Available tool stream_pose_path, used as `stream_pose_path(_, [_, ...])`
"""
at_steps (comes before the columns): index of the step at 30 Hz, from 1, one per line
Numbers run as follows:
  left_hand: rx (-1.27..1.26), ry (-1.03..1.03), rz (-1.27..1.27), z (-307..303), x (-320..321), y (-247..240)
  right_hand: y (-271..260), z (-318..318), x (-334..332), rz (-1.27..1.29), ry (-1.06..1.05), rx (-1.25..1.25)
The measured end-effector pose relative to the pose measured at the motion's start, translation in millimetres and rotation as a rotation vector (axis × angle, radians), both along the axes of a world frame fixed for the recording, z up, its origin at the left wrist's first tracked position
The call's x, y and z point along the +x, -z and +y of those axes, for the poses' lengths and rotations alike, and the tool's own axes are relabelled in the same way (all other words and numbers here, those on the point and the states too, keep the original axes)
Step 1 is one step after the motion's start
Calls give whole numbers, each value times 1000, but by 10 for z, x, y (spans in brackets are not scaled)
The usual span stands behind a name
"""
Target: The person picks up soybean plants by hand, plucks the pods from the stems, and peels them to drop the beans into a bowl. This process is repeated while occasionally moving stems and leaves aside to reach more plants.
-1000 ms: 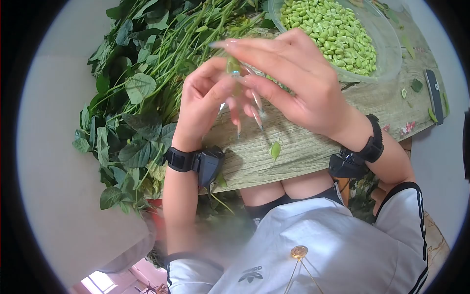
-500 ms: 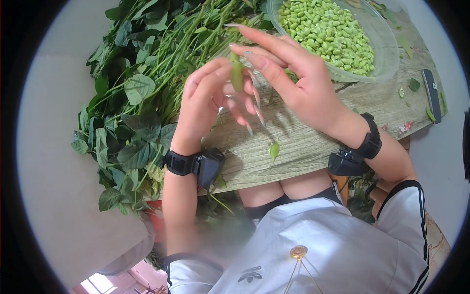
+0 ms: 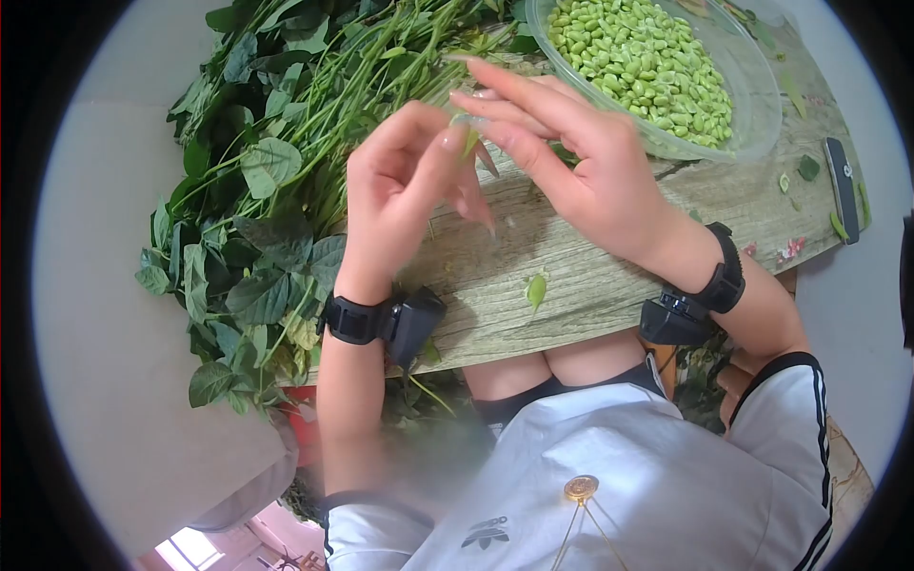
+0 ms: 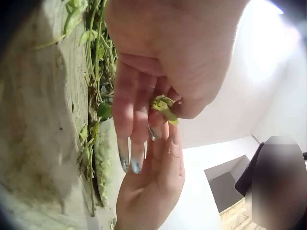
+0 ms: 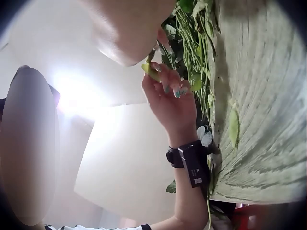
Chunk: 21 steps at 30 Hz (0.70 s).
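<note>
In the head view a green pod is pinched between thumb and fingers of the left hand. Close against it, the right hand has its thumb and fingertips at the pod's upper end, the other fingers stretched out. The left wrist view shows the pod bent or split in the left fingers. From the right wrist the pod appears above the left palm; the right fingertips are mostly hidden there.
A clear bowl of shelled green beans stands at the upper right. Leafy stalks lie on the left. One loose pod rests on the wooden table, and a dark flat object lies near its right edge.
The pod, upright and plainly visible half a second ago, is now mostly covered by the left thumb and fingers. The left hand has turned, and the right fingertips have moved slightly lower toward the pod.
</note>
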<state>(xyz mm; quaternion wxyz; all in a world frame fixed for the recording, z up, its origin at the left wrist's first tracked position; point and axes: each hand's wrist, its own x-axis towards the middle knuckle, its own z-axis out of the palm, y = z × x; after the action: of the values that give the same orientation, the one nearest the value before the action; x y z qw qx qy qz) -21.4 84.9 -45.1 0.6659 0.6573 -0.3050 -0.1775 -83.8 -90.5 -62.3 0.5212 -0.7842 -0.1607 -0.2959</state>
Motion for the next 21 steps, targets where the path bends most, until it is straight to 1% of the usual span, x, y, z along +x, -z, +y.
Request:
stream_pose_path(1, [13, 0, -44, 1, -9, 0, 24, 7, 14, 0, 1, 1])
stream_pose_path(3, [13, 10, -61, -7, 1, 11, 60, 0, 47, 146, -182, 331])
stream_pose_path(4, [13, 17, -77, -9, 3, 19, 46, -6, 42, 147, -180, 330])
stream_pose_path(6, [-16, 50, -83, -2, 17, 43, -22, -10, 29, 263, -263, 491])
stream_pose_path(7, [-44, 83, -91, 5, 22, 52, -40, -11, 23, 262, -264, 491])
stream_pose_path(9, [-30, 81, -117, 33, 36, 63, -66, -26, 10, 325, -295, 506])
stream_pose_path(12, [-39, 66, -135, 5, 1, 45, -95, -36, 15, 307, -325, 556])
stream_pose_path(13, [-61, 48, -130, 0, -11, 36, -85, -31, 12, 307, -323, 557])
stream_pose_path(15, [-44, 55, -148, 13, 3, 37, -50, -18, 18, 170, -238, 397])
stream_pose_path(16, [-28, 60, -165, 16, 9, 38, -37, -13, 22, 169, -238, 396])
stream_pose_path(18, [-29, 65, -159, 4, 10, 43, -16, -14, 27, -22, -72, 154])
stream_pose_path(19, [-28, 69, -153, 5, 8, 45, -16, -17, 28, -21, -71, 154])
stream_pose_path(21, [-24, 74, -122, 21, 9, 29, -27, -17, 38, -99, -32, 109])
